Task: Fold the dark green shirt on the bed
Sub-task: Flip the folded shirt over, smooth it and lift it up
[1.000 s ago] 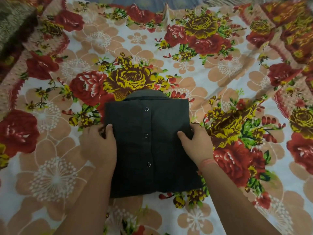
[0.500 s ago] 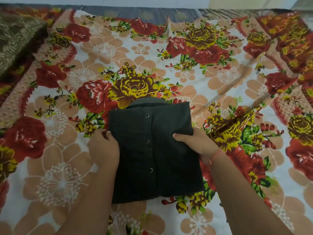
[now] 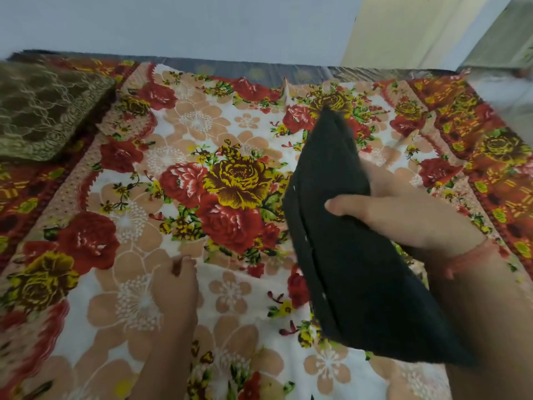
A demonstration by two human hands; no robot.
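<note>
The dark green shirt (image 3: 343, 243), folded into a compact bundle, is lifted off the bed and tilted on edge at the right of the view. My right hand (image 3: 403, 215) grips it from the right side, thumb across the front and fingers behind. My left hand (image 3: 176, 287) is lower left, apart from the shirt, fingers loosely curled over the floral bedsheet (image 3: 225, 197), holding nothing.
A brown patterned cushion (image 3: 43, 111) lies at the back left of the bed. A grey-blue wall (image 3: 202, 24) runs behind the bed's far edge, and a pale curtain or door (image 3: 418, 30) stands at the back right.
The folded shirt lay flat between both hands; my right hand has now lifted it up and to the right. My left hand has let go and stays low over the sheet. The view has tilted upward.
</note>
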